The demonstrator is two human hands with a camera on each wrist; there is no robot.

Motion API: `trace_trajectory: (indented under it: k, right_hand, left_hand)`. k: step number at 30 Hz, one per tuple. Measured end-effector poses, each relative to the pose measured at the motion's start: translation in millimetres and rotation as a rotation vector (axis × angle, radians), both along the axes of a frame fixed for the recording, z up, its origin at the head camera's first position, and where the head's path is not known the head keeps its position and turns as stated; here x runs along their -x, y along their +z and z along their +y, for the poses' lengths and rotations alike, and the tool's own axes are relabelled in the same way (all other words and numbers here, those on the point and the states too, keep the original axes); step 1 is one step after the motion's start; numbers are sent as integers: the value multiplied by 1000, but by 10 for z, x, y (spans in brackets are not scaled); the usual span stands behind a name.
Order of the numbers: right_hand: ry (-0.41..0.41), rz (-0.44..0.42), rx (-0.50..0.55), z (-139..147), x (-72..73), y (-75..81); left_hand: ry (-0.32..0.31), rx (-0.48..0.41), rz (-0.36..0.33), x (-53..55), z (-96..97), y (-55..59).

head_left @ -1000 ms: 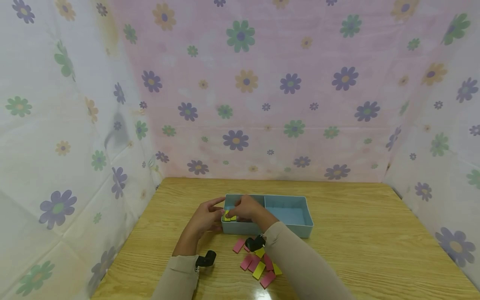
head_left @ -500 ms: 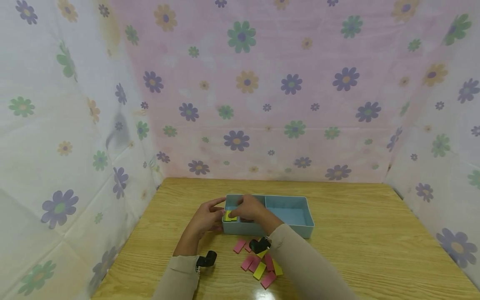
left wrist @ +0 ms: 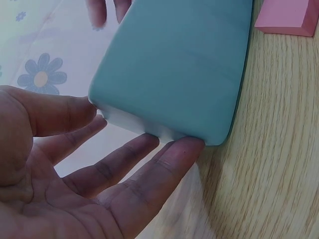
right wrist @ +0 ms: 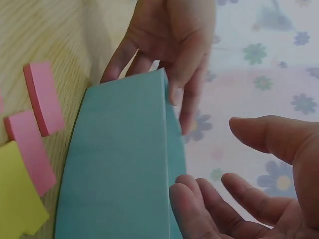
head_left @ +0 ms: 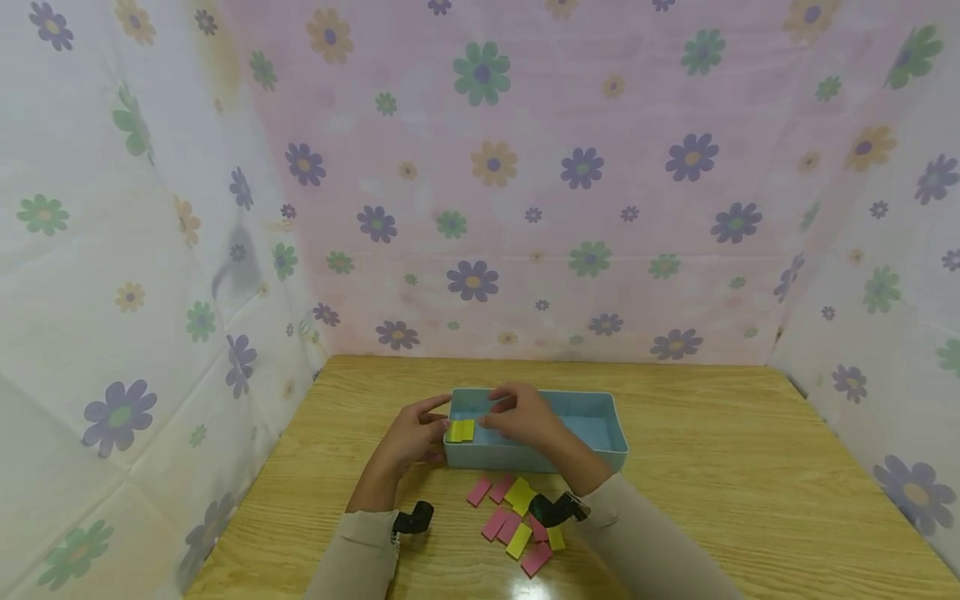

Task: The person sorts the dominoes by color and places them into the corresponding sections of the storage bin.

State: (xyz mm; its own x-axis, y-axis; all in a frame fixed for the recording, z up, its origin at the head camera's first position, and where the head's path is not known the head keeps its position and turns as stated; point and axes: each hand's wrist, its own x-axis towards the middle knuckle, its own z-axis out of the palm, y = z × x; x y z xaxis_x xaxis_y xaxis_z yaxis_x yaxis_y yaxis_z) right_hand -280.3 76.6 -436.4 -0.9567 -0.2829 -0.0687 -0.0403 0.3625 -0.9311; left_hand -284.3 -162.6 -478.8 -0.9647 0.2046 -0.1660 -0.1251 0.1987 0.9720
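Note:
A light blue rectangular box [head_left: 495, 457] sits on the table. My left hand [head_left: 408, 433] is at its left end, fingers spread and nearly straight. In the left wrist view the fingertips [left wrist: 184, 144] touch the end wall, with the thumb at the rim. Two yellow rectangular blocks [head_left: 467, 430] lie side by side in the box's left end. Over the box, just right of these blocks, is my right hand [head_left: 525, 417]. Its fingers and thumb are apart in the right wrist view, with nothing between them. It hides the divider and part of the inside.
In front of the box several loose pink blocks [head_left: 493, 525] and yellow blocks [head_left: 518, 542] lie in a loose heap, partly under the right wrist's camera [head_left: 555, 510]. Flower-printed cloth [head_left: 495, 208] closes off the back and both sides of the wooden table [head_left: 720, 467].
My right hand has let go at the yellow blocks and moved right and slightly up over the box. More of the loose heap shows now. My left hand has stayed in place.

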Motion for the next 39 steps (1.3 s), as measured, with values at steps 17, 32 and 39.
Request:
trace_trajectory:
  k: [17, 32, 39]
  right_hand:
    - [58, 79, 34, 727, -529, -207]
    - [229, 91, -123, 990, -646, -311]
    - [256, -45, -109, 1073, -663, -387]
  left_hand:
    - [2, -2, 12, 22, 17, -30]
    - [4, 21, 12, 25, -8, -16]
    - [-2, 3, -8, 11, -2, -15]
